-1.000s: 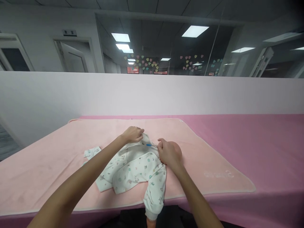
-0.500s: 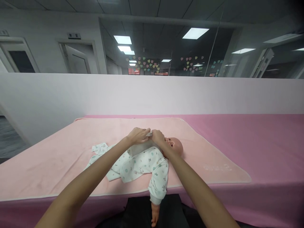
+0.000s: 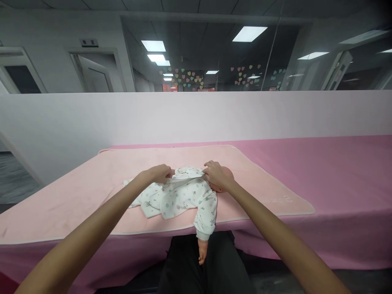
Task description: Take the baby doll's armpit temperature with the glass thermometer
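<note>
A baby doll [image 3: 227, 178] lies on a light pink blanket [image 3: 92, 192], dressed in a white patterned baby garment [image 3: 180, 196]. My left hand [image 3: 159, 173] pinches the garment's far edge near the doll's chest. Over by the collar, beside the doll's head, my right hand [image 3: 216, 175] grips the same edge. The head is mostly hidden behind my right hand. One sleeved doll arm [image 3: 203, 234] hangs over the table's front edge, its bare hand showing.
The blanket lies on a darker pink tablecloth [image 3: 337, 175] that stretches to the right. A white partition wall [image 3: 196, 118] rises behind the table, with glass panels and ceiling lights above. Dark clothing [image 3: 196, 269] shows below the table edge.
My hands came together at the collar, then moved apart along the garment's far edge, spreading the front flap over the doll's chest. The view shifted slightly.
</note>
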Demonstrator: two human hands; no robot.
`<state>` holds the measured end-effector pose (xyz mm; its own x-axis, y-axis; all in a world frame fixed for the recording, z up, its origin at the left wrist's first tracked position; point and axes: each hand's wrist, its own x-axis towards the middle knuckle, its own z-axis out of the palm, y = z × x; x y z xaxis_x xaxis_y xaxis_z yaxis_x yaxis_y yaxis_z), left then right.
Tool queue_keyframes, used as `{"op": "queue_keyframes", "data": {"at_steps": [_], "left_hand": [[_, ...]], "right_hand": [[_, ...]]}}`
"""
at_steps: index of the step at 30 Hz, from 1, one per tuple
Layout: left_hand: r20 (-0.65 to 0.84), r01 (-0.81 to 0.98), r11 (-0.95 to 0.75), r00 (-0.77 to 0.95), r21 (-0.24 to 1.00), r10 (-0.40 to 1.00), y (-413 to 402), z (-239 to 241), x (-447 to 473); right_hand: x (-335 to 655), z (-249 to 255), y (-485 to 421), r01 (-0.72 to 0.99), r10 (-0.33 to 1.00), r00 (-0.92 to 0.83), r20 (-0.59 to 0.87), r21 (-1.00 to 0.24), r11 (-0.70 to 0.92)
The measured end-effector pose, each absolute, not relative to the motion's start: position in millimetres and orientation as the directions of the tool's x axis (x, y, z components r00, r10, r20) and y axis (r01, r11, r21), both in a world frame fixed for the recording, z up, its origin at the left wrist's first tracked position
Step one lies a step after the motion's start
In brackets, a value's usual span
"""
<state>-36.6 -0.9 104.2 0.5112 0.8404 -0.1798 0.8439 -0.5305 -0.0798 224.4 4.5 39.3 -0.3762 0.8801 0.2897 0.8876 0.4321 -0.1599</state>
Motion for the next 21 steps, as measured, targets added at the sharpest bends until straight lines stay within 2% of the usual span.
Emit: {"op": "queue_keyframes", "data": {"at_steps": [2, 4, 10, 16, 18, 21], "left_hand": [[-0.348, 0.851, -0.52, 0.511, 0.074, 0.786, -5.9, 97.8, -33.0], [-0.388, 0.854, -0.489, 0.518, 0.179, 0.763, -3.8, 92.8, -29.1], [-0.064, 0.886, -0.441, 0.453, 0.142, 0.889, 34.8, 78.1, -11.4], [0.148, 0.922, -0.369, 0.352, 0.114, 0.924, 80.6, 36.3, 15.5], [0.182, 0.934, -0.335, 0.31, 0.123, 0.933, 91.4, 21.0, 18.9], [0.139, 0.939, -0.304, 0.284, 0.16, 0.949, 103.1, 3.5, 14.7]], "right_hand": [[231.0, 36.2, 2.8, 0.878, 0.871, -0.388, 0.301, -0.167, 0.449], [240.8, 35.9, 3.1, 0.869, 0.869, -0.383, 0.314, -0.197, 0.454], [269.1, 34.5, 13.2, 0.812, 0.89, -0.287, 0.354, -0.402, 0.423], [282.9, 20.7, 35.4, 0.714, 0.924, -0.206, 0.321, -0.596, 0.367], [287.0, 17.8, 45.7, 0.674, 0.932, -0.202, 0.3, -0.648, 0.355], [291.4, 15.7, 62.0, 0.618, 0.935, -0.228, 0.27, -0.702, 0.353]]}}
